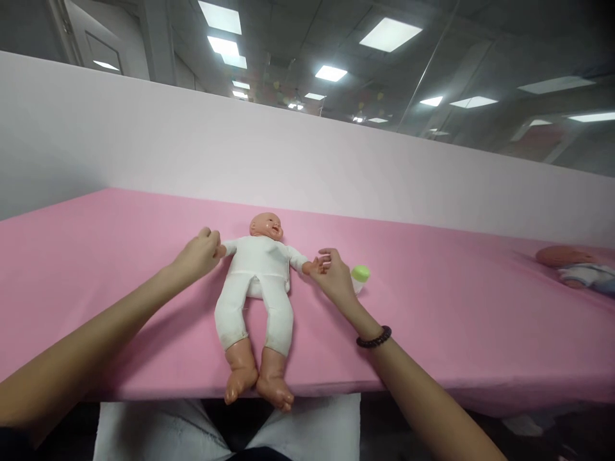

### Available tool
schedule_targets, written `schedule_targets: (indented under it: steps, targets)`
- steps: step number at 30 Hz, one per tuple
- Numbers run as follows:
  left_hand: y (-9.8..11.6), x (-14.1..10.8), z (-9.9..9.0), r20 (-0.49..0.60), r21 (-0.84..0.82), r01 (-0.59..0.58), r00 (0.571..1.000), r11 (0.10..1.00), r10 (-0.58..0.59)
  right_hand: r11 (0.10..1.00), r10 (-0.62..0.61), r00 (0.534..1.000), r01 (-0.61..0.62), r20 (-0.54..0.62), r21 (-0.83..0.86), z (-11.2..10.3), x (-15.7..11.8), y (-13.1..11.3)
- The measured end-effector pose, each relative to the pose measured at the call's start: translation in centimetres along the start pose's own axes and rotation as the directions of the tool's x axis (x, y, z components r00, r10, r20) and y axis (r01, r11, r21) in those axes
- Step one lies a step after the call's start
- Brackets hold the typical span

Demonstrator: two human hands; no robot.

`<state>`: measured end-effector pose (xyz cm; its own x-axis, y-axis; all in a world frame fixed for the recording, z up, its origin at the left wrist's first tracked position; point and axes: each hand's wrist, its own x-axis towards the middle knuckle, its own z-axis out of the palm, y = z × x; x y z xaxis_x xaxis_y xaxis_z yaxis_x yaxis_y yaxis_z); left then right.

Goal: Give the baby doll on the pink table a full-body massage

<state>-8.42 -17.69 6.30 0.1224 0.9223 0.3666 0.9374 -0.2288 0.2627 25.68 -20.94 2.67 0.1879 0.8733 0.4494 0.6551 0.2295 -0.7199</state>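
Evidently, the doll point(257, 259) lies on its back on the tabletop point(456, 314), feet past the near edge. The left hand point(202, 250) grips one arm's end; the right hand point(337, 276) loosely holds the other, apparently to spread both.

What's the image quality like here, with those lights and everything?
Head view: ceiling panels glare almost pure white; head view: a soft shadow falls on the pink sheet beside the left arm; head view: the white-suited doll looks fairly clear; head view: the second doll, at the right edge, looks blurred.
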Motion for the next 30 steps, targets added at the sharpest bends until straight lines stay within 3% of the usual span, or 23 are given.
schedule_targets:
  steps: [3, 6, 9, 12, 17, 22, 26, 30]
  targets:
    - [-0.3, 4.3, -1.3, -0.163, -0.169, 0.008, 0.986, 0.985, -0.036, 0.997, -0.043, 0.985, 0.052, -0.166, 0.052, -0.4, 4.1, -1.8]
    - [-0.4, 8.8, -0.9, -0.189, -0.326, 0.043, 0.976, 0.944, -0.109, 0.997, -0.051, 0.969, 0.063, -0.241, 0.042, 0.6, 8.6, -2.6]
    - [-0.2, 12.3, 0.9, -0.183, -0.409, 0.118, 0.961, 0.905, -0.208, 0.997, -0.008, 0.986, -0.006, -0.165, -0.08, 2.6, 12.3, -2.3]
    - [0.0, 14.4, 3.1, -0.151, -0.388, 0.228, 0.94, 0.893, -0.306, 0.978, 0.077, 0.994, -0.091, -0.076, -0.19, 4.7, 14.4, -1.5]
    - [-0.1, 16.3, 7.2, -0.036, -0.347, 0.304, 0.941, 0.887, -0.337, 0.951, 0.198, 0.977, -0.173, 0.077, -0.255, 7.3, 15.6, 0.5]
    - [-0.7, 17.9, 10.3, 0.119, -0.263, 0.389, 0.921, 0.883, -0.371, 0.945, 0.238, 0.964, -0.201, 0.121, -0.257, 9.4, 15.7, 2.6]
    - [-1.5, 18.9, 11.2, 0.195, -0.19, 0.449, 0.889, 0.873, -0.415, 0.943, 0.276, 0.95, -0.238, 0.144, -0.234, 10.3, 15.5, 3.5]
    - [-1.3, 18.6, 10.7, 0.192, -0.197, 0.438, 0.895, 0.877, -0.403, 0.947, 0.3, 0.945, -0.279, 0.129, -0.158, 10.1, 15.3, 3.7]
